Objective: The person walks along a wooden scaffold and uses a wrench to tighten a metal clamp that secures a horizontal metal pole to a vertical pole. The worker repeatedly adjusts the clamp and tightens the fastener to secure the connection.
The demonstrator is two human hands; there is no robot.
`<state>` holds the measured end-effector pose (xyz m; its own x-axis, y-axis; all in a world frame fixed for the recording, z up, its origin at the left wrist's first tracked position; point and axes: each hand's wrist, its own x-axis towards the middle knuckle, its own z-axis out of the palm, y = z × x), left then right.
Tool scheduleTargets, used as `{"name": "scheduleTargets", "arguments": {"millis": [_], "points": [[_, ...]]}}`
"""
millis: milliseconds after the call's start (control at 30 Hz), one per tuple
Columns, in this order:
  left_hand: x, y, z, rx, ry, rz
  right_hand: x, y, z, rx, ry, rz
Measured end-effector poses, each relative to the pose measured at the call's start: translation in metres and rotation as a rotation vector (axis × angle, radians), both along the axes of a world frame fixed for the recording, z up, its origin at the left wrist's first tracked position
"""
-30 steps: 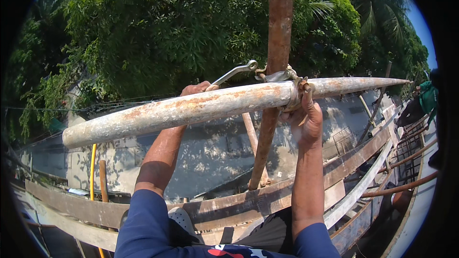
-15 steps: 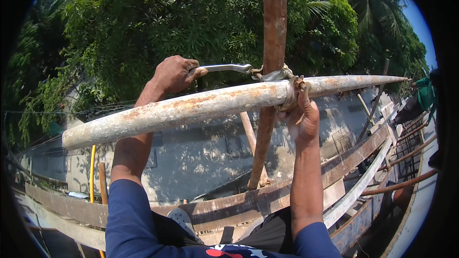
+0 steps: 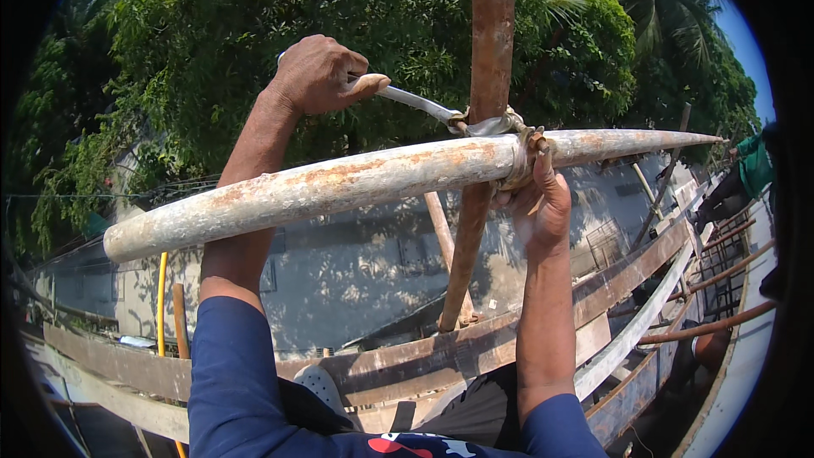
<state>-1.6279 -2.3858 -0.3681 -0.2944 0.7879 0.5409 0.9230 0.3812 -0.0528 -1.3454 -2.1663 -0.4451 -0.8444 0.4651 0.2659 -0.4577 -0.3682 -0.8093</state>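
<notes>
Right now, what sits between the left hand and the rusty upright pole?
Head view: a metal tool handle runs from the left hand to the clamp on the rusty upright pole; only foliage behind.

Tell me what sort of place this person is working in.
Probably an outdoor building site. A rusty horizontal metal pipe crosses a rusty upright metal pole like scaffolding, long weathered wooden planks run below, and dense green trees stand behind.
</notes>
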Motion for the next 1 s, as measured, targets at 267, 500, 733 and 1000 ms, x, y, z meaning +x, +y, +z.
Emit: {"name": "scheduleTargets", "arguments": {"millis": [267,500,733,1000], "points": [[0.018,-0.009,-0.067,0.341,-0.086,-0.008,0.000,-0.004,0.005,-0.030,0.006,0.002],[0.057,0.019,-0.220,0.505,-0.172,-0.004,0.001,-0.008,0.007,-0.023,-0.047,-0.073],[0.109,0.109,-0.295,0.950,-0.705,0.156,0.003,-0.010,0.010,-0.006,-0.034,-0.041],[0.081,0.083,-0.286,0.759,-0.624,-0.063,0.003,-0.001,0.001,-0.007,-0.084,-0.034]]}}
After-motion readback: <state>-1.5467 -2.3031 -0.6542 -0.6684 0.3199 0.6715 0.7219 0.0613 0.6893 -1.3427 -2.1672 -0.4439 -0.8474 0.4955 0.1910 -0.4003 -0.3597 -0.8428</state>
